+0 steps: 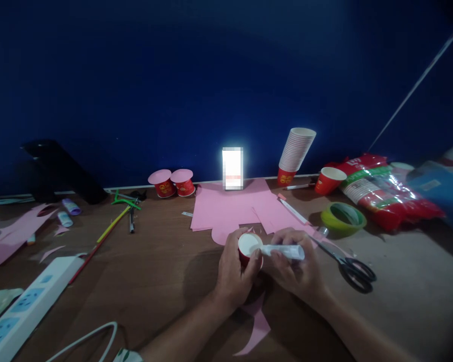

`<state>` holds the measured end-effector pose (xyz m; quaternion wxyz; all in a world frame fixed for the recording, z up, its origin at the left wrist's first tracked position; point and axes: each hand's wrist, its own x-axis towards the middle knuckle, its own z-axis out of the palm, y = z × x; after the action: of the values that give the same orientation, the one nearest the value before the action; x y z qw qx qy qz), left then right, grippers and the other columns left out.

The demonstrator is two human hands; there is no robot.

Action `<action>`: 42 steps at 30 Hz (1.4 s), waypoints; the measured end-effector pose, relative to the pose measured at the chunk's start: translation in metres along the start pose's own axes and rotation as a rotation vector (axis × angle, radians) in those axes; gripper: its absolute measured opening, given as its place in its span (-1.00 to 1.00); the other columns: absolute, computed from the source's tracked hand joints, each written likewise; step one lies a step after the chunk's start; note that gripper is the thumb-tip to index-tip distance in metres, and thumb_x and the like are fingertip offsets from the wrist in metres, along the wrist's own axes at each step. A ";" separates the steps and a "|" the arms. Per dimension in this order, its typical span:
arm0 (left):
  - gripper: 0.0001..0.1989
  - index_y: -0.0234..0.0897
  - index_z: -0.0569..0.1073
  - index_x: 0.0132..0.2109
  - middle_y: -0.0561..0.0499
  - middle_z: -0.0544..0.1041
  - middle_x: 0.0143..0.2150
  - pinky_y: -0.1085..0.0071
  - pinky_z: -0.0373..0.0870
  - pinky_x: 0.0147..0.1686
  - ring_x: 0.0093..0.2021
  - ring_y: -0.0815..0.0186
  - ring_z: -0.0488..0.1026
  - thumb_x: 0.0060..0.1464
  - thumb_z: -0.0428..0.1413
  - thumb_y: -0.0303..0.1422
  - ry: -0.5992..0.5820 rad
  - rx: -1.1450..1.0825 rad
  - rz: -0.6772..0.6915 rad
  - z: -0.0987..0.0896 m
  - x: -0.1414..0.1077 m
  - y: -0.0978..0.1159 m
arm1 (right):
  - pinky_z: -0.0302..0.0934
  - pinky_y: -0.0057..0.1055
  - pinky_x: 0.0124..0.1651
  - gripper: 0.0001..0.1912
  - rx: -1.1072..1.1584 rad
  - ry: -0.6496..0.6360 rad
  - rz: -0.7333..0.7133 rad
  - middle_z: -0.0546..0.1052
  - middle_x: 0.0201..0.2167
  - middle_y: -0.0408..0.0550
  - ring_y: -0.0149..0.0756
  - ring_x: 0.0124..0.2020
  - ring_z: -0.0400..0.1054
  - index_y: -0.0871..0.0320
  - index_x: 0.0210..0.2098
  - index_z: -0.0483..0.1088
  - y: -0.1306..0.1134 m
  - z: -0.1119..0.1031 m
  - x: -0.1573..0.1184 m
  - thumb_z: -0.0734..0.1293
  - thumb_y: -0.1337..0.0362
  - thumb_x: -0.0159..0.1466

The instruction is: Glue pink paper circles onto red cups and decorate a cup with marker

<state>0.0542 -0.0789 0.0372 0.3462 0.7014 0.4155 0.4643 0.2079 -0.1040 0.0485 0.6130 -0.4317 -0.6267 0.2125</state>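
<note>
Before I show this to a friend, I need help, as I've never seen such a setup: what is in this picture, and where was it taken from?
There is no machine here, just a person's two bare hands. The one picture comes from a camera worn on that person's head, looking forward and down. The left hand holds a red paper cup, white end up. The right hand holds a pale tube, its tip at that white end; I can't tell whether it touches. On the brown table lie pink paper, scissors and tape. A stack of cups leans further back.
</note>
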 end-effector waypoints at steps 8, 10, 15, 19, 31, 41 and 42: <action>-0.61 -0.25 0.28 0.10 -0.12 0.42 -0.01 0.21 0.28 0.00 -0.02 0.16 0.37 0.15 0.03 -0.24 -0.006 -0.002 -0.012 0.001 0.000 -0.001 | 0.23 -0.28 -0.27 -0.74 -0.022 -0.050 -0.079 0.33 -0.33 -0.12 -0.25 -0.32 0.28 0.01 -0.26 0.14 0.004 0.000 -0.001 0.30 0.43 0.18; -0.61 -0.25 0.28 0.10 -0.12 0.42 -0.01 0.21 0.28 0.00 -0.02 0.16 0.37 0.15 0.03 -0.24 -0.004 -0.003 -0.011 0.001 0.000 -0.002 | 0.23 -0.29 -0.26 -0.72 -0.023 -0.063 -0.099 0.33 -0.32 -0.13 -0.26 -0.31 0.29 0.02 -0.25 0.14 0.005 -0.001 -0.001 0.30 0.45 0.17; -0.61 -0.25 0.28 0.09 -0.12 0.43 -0.02 0.21 0.28 0.00 -0.02 0.16 0.37 0.14 0.04 -0.24 0.001 -0.013 -0.015 0.001 0.000 -0.002 | 0.22 -0.33 -0.26 -0.72 -0.017 -0.106 -0.072 0.31 -0.31 -0.13 -0.28 -0.30 0.28 0.03 -0.27 0.14 0.003 -0.004 0.001 0.29 0.47 0.14; -0.64 -0.25 0.27 0.09 -0.11 0.42 0.00 0.21 0.26 0.03 0.00 0.18 0.36 0.15 0.02 -0.30 0.003 0.000 -0.014 0.000 0.000 -0.003 | 0.21 -0.34 -0.26 -0.71 -0.034 -0.182 -0.066 0.33 -0.30 -0.12 -0.28 -0.29 0.27 0.04 -0.27 0.15 0.003 -0.005 0.000 0.29 0.49 0.12; -0.64 -0.24 0.23 0.12 -0.14 0.37 0.09 0.20 0.21 0.10 0.10 0.17 0.32 0.20 -0.03 -0.29 0.022 0.047 -0.011 0.001 -0.002 -0.007 | 0.15 -0.48 -0.44 -0.85 0.302 0.093 0.360 0.33 -0.39 -0.17 -0.40 -0.46 0.19 0.07 -0.39 0.16 -0.002 -0.003 0.011 0.28 0.29 0.21; -0.61 -0.23 0.19 0.16 -0.13 0.38 0.10 0.19 0.20 0.11 0.10 0.17 0.31 0.21 -0.04 -0.28 -0.019 -0.017 -0.031 0.000 -0.003 -0.005 | 0.19 -0.44 -0.34 -0.83 0.324 0.005 0.319 0.36 -0.36 -0.14 -0.35 -0.38 0.24 0.07 -0.38 0.20 -0.016 -0.004 0.015 0.34 0.26 0.18; -0.60 -0.23 0.18 0.17 -0.13 0.38 0.10 0.19 0.20 0.10 0.10 0.17 0.31 0.21 -0.04 -0.28 -0.025 -0.027 -0.034 0.000 -0.003 -0.005 | 0.20 -0.43 -0.34 -0.83 0.302 0.007 0.302 0.37 -0.36 -0.14 -0.35 -0.38 0.25 0.07 -0.38 0.20 -0.017 -0.004 0.015 0.34 0.27 0.18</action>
<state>0.0520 -0.0795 0.0315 0.3687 0.6951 0.4169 0.4551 0.2089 -0.1020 0.0715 0.6342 -0.4247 -0.5138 0.3918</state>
